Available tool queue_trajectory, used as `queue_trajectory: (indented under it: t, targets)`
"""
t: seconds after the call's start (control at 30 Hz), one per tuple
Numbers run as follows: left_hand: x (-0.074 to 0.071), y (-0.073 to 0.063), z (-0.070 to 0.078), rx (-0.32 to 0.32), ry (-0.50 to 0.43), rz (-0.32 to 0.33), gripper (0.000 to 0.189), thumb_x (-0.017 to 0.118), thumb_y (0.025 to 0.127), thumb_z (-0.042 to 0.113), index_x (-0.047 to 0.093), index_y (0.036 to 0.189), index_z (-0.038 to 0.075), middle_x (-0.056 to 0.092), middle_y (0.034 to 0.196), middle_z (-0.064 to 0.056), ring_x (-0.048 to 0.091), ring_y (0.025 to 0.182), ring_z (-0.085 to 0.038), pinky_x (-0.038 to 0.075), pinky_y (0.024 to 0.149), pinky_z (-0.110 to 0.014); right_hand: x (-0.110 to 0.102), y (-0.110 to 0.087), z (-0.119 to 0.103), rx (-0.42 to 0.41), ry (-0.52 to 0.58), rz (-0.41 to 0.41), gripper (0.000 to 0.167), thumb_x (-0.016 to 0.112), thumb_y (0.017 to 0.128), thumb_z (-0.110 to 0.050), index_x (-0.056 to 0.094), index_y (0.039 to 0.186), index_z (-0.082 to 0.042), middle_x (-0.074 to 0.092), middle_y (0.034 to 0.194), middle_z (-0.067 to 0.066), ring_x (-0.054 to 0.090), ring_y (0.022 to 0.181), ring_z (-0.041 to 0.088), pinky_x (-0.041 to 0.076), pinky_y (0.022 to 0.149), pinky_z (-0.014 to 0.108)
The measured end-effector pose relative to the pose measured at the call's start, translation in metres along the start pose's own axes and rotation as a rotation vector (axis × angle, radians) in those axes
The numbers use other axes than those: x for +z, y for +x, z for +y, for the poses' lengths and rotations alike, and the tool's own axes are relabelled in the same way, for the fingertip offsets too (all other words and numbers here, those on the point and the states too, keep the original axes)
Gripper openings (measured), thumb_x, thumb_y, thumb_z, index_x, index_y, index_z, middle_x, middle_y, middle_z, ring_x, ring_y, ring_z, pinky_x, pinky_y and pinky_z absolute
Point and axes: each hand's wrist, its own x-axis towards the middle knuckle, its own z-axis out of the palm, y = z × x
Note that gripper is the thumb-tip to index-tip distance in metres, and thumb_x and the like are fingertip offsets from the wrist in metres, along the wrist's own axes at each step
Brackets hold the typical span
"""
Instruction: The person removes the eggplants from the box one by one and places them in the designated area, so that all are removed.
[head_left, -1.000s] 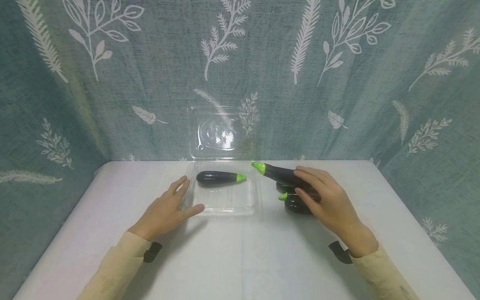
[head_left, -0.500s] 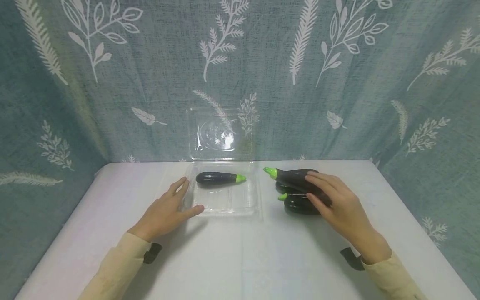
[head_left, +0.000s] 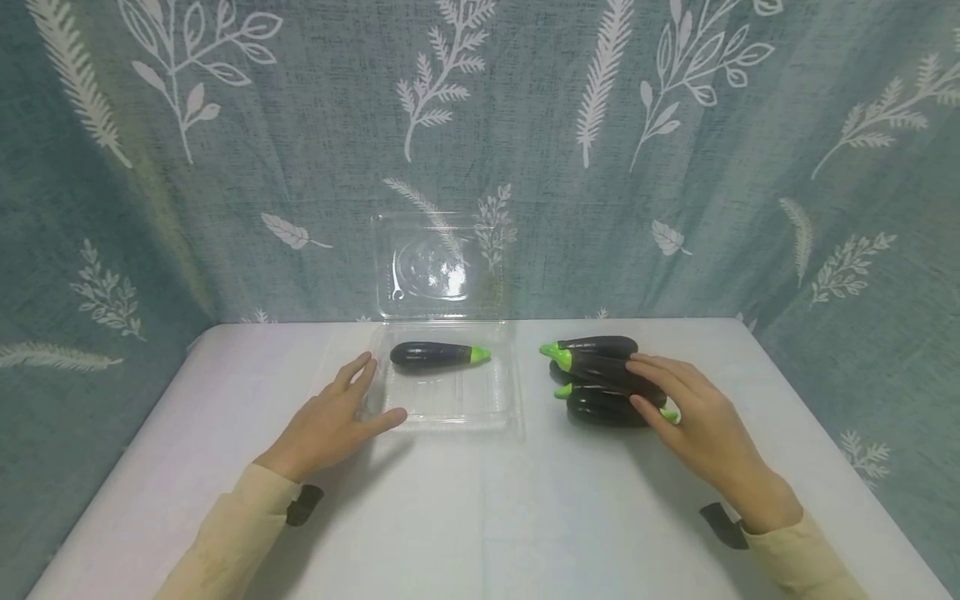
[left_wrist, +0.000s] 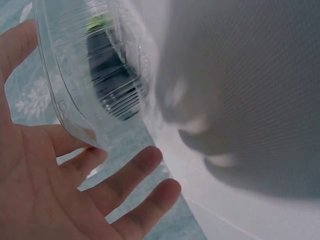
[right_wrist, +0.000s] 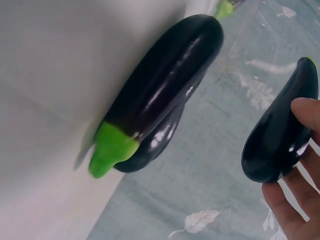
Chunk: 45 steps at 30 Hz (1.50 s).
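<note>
My right hand [head_left: 697, 425] pinches a dark purple eggplant [head_left: 600, 369] between thumb and fingers, its green stem end pointing left over other eggplants. In the right wrist view the held eggplant [right_wrist: 280, 130] hangs apart from a glossy one [right_wrist: 162, 75] with a green cap [right_wrist: 112, 150]. An opened clear plastic clamshell box [head_left: 442, 404] stands to the left, a single eggplant [head_left: 431, 355] lying along its rear part. Fingers spread, my left hand [head_left: 330, 425] rests at the box's left side, thumb by the front corner. The left wrist view shows its fingers at the clear wall [left_wrist: 65, 95].
Several eggplants lie grouped on the right, among them one at the back [head_left: 603, 344] and one in front [head_left: 603, 408]. The raised clear lid [head_left: 442, 267] leans upright before the patterned curtain [head_left: 540, 242]. A white cloth [head_left: 480, 517] covers the table.
My right hand has moved right with the eggplant, from near the box's right edge back over the group. The left hand and the box have stayed in place.
</note>
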Motion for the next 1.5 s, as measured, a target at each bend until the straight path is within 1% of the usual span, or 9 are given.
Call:
queue_trajectory:
  t: [0.27,0.5,0.67,0.77,0.9,1.07,1.17,1.33,1.5]
  targets:
    - [0.000,-0.001,-0.002,-0.005,-0.011,-0.004,0.103,0.048,0.093,0.075,0.020,0.162,0.005,0.015,0.169,-0.010,0.041,0.138,-0.051,0.035,0.103,-0.073,-0.002,-0.013,0.010,-0.009,0.001,-0.052,0.045,0.077,0.089,-0.020,0.067,0.131,-0.008,0.066,0.132,0.008,0.061,0.119,0.031,0.031,0.113,0.016]
    - [0.000,-0.001,-0.002,0.003,-0.015,-0.001,0.102,0.047,0.093,0.075,0.020,0.161,0.004,0.015,0.169,-0.011,0.041,0.137,-0.052,0.035,0.104,-0.072,-0.002,-0.026,0.015,-0.030,0.007,-0.096,0.045,0.058,0.102,-0.045,0.069,0.128,-0.010,0.067,0.126,0.007,0.063,0.113,0.028,0.029,0.111,0.010]
    - [0.000,-0.001,-0.002,0.007,-0.011,0.002,0.102,0.047,0.094,0.074,0.021,0.161,0.003,0.015,0.168,-0.012,0.041,0.137,-0.052,0.036,0.103,-0.072,-0.001,-0.034,0.017,-0.047,0.005,-0.129,0.053,0.046,0.104,-0.051,0.070,0.125,-0.008,0.068,0.122,0.006,0.064,0.110,0.026,0.029,0.110,0.008]
    - [0.000,-0.001,-0.002,0.004,-0.016,0.001,0.102,0.047,0.094,0.075,0.019,0.162,0.004,0.014,0.169,-0.011,0.040,0.137,-0.052,0.035,0.104,-0.073,0.000,-0.038,0.018,-0.042,-0.006,-0.149,0.053,0.046,0.104,-0.052,0.070,0.123,-0.008,0.068,0.122,0.004,0.064,0.110,0.024,0.027,0.110,0.007]
    - [0.001,-0.001,-0.003,-0.009,-0.022,-0.003,0.103,0.047,0.093,0.076,0.018,0.162,0.006,0.013,0.169,-0.009,0.039,0.138,-0.052,0.032,0.105,-0.074,0.001,-0.043,0.021,-0.055,-0.003,-0.180,0.043,0.060,0.099,-0.044,0.071,0.122,-0.010,0.067,0.122,0.003,0.064,0.110,0.024,0.027,0.110,0.008]
    - [0.002,-0.001,-0.003,-0.008,-0.013,-0.002,0.104,0.046,0.092,0.078,0.019,0.162,0.006,0.013,0.169,-0.008,0.041,0.137,-0.051,0.033,0.104,-0.074,0.004,-0.047,0.024,-0.074,0.005,-0.201,0.040,0.062,0.098,-0.041,0.071,0.121,-0.010,0.067,0.122,0.003,0.065,0.110,0.024,0.026,0.112,0.009]
    - [0.002,0.000,-0.002,-0.003,-0.012,-0.001,0.103,0.046,0.093,0.077,0.019,0.162,0.005,0.014,0.169,-0.009,0.043,0.136,-0.052,0.034,0.103,-0.074,0.004,-0.048,0.026,-0.088,0.009,-0.200,0.037,0.072,0.091,-0.033,0.071,0.121,-0.011,0.067,0.121,0.002,0.065,0.110,0.025,0.026,0.112,0.010]
    - [0.002,0.000,-0.002,-0.006,-0.013,-0.001,0.103,0.046,0.093,0.076,0.019,0.162,0.006,0.014,0.169,-0.009,0.044,0.135,-0.052,0.035,0.102,-0.074,0.003,-0.051,0.027,-0.091,-0.014,-0.223,0.052,0.086,0.069,-0.013,0.072,0.120,-0.014,0.067,0.120,0.000,0.065,0.108,0.026,0.028,0.112,0.012]
    - [0.002,-0.001,-0.003,-0.008,-0.017,0.002,0.103,0.046,0.092,0.077,0.020,0.162,0.006,0.014,0.169,-0.008,0.043,0.136,-0.051,0.035,0.104,-0.072,0.002,-0.053,0.025,-0.081,-0.056,-0.263,0.056,0.090,0.065,-0.011,0.072,0.118,-0.015,0.068,0.119,-0.001,0.066,0.107,0.024,0.044,0.102,0.026]
